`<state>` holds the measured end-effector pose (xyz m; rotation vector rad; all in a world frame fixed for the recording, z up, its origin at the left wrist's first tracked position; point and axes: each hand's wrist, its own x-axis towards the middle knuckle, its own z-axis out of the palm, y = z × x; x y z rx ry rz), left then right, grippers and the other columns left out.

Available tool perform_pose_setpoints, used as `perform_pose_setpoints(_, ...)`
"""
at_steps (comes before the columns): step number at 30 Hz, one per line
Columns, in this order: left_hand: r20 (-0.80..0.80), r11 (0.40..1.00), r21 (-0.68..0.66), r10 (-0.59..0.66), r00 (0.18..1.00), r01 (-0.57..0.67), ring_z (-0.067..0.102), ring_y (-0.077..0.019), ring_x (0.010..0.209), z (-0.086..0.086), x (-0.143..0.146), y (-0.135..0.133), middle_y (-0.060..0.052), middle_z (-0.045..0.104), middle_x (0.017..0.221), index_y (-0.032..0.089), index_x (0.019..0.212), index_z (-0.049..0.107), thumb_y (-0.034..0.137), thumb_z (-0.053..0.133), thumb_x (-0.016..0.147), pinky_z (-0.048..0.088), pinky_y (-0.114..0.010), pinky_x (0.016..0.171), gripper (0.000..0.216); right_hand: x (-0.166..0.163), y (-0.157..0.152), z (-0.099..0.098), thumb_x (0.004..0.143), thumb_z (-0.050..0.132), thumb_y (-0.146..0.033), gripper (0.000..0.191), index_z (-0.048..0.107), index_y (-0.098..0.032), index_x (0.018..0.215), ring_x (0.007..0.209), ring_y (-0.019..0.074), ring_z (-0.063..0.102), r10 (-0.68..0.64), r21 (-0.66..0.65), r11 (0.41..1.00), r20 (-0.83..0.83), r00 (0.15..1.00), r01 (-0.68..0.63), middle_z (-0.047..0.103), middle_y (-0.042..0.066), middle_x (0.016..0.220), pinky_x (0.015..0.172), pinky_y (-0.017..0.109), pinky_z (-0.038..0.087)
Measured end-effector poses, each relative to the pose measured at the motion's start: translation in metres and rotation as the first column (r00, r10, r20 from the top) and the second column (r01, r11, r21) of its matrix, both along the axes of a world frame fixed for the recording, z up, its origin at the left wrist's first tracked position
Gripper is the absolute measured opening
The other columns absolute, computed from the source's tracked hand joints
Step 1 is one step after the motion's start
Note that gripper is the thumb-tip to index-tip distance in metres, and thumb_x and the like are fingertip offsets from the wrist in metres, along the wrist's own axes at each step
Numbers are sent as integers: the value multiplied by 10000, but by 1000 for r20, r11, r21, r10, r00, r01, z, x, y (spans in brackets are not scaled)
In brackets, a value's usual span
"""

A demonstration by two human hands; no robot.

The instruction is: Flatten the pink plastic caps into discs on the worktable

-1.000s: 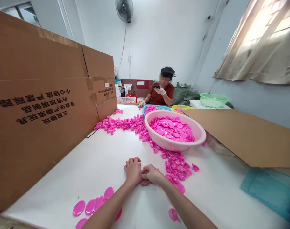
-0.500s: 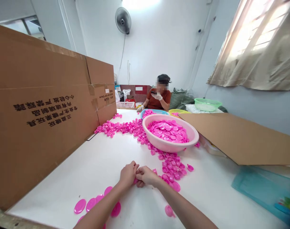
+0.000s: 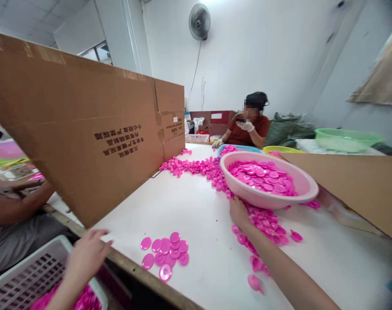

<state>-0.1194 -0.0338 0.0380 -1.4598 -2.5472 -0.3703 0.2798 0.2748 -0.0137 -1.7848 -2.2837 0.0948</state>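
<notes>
My left hand (image 3: 90, 254) is above the white slatted basket (image 3: 62, 245) at the lower left, fingers apart, nothing visible in them. Glossy pink plastic pieces (image 3: 89, 297) lie inside that basket. My right hand (image 3: 238, 211) is at the left edge of a pile of small pink plastic cups (image 3: 268, 224), just below the rim of a pale pink basin (image 3: 228, 174). Its fingers are bunched and point down into the pieces; what they grip, if anything, is hidden. Flat pink discs (image 3: 165, 246) lie loosely grouped on the white table between my hands.
The basin holds many pink discs (image 3: 263, 176). A tall cardboard box (image 3: 118, 99) stands along the table's left side, and a cardboard sheet (image 3: 353, 181) leans at the right. Across the table sits a gloved co-worker (image 3: 252, 125); another person's arm (image 3: 37, 198) shows at far left.
My hands have parted from the middle of the table. The left has moved left over the basket and opened; the right has gone forward to the cups. The view has turned left.
</notes>
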Motion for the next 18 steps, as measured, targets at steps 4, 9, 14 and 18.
perform_pose_setpoints(4, 318, 909, -66, -371, 873, 411, 520, -151, 911, -7, 95, 69, -32, 575, 977, 216, 954, 550, 283, 390, 766, 373, -259, 829, 256, -15, -18, 10, 746, 355, -30, 285, 550, -95, 943, 818, 144, 513, 134, -33, 990, -44, 990, -136, 500, 128, 1027, 690, 216, 366)
perform_pose_setpoints(9, 281, 867, -218, -383, 880, 447, 533, -163, 797, -29, 154, 105, -49, 572, 859, 209, 849, 573, 172, 312, 795, 376, -273, 700, 269, -32, -66, 21, 648, 475, -47, 194, 590, -109, 793, 695, 95, 516, 365, -183, 907, -108, 925, -379, 486, 86, 983, 614, 196, 354)
perform_pose_setpoints(14, 397, 874, -171, -361, 844, 454, 535, -143, 812, -41, 139, 121, -47, 559, 932, 210, 931, 550, 154, 365, 762, 376, -236, 675, 257, -36, -96, 12, 611, 601, -229, 250, 612, -142, 846, 724, 132, 526, 333, -298, 874, -208, 920, -383, 516, 49, 909, 607, 217, 364)
perform_pose_setpoints(18, 627, 853, -152, -307, 716, 499, 548, -124, 713, -41, 118, 138, -17, 586, 852, 206, 891, 528, 208, 470, 687, 387, -207, 588, 213, -24, -110, 11, 652, 581, -349, 380, 578, -179, 992, 805, 151, 522, 226, -271, 890, -438, 870, -367, 532, 45, 934, 698, 239, 383)
